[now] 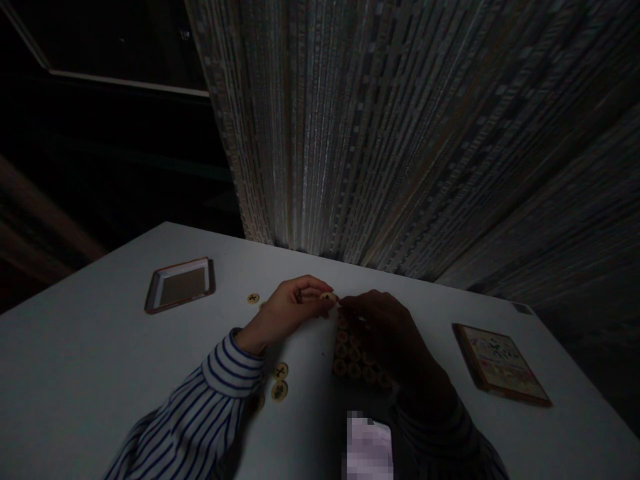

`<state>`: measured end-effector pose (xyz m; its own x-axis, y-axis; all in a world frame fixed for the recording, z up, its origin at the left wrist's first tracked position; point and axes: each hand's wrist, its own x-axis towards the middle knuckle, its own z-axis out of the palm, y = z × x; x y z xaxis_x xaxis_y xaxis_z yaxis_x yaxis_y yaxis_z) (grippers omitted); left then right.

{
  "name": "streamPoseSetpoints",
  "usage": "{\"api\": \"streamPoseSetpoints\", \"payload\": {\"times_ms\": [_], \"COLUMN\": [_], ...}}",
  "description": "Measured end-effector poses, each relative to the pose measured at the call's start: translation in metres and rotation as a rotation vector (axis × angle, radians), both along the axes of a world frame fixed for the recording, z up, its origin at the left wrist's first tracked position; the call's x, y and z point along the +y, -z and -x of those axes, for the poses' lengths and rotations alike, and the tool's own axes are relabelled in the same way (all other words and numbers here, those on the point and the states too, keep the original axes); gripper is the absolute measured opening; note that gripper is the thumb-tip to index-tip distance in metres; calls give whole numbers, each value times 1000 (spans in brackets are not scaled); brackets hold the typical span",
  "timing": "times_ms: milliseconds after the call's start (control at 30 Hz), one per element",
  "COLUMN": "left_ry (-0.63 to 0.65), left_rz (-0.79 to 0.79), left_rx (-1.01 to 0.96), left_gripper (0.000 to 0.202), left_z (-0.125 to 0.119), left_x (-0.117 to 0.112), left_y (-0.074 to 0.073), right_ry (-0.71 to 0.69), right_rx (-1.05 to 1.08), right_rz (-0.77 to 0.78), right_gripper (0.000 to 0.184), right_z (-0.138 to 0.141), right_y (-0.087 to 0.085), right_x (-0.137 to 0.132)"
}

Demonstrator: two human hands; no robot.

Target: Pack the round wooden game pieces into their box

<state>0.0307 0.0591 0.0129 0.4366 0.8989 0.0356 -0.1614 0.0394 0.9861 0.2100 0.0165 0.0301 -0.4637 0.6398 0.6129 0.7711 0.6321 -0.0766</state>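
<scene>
Between its thumb and fingers, my left hand (295, 307) holds a round wooden Chinese chess piece (327, 296) a little above the white table. The fingertips of my right hand (383, 327) are drawn together at that piece's right edge; shadow hides whether they grip anything. Under and beside my right hand, several more round pieces (354, 369) lie packed in close rows. Left of them, loose pieces with dark characters lie on the table: one piece (253, 299) beyond my left wrist, and a pair, an upper piece (281, 371) and a lower piece (279, 390), near the striped sleeve. Another is partly covered by that sleeve.
An open shallow box part (150, 301) rests at the table's far left. A flat box with a printed picture (503, 360) lies at the right. A lit phone (370, 447) is at the near edge. A string curtain (350, 133) hangs behind the white table (100, 347).
</scene>
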Motion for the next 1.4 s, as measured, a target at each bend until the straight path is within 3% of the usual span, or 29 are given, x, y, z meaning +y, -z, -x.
{"api": "streamPoseSetpoints", "payload": {"times_ms": [300,567,900,1400], "left_ry": [-85,-48,44,-33], "left_rz": [22,7,-11,-33], "left_rx": [58,73,92,78], "left_gripper": [16,24,30,20], "left_z": [0,2,4,1], "left_x": [-1,1,-2,-1], "left_y": [-5,1,-2,-3], "right_ry": [9,12,19,4], "right_rx": [26,5,28,60], "right_rz": [-10,-11,7,73], "right_gripper": [21,20,20,18], "right_z": [1,1,1,1], "right_y": [1,1,0,4], "right_x": [0,0,0,1]}}
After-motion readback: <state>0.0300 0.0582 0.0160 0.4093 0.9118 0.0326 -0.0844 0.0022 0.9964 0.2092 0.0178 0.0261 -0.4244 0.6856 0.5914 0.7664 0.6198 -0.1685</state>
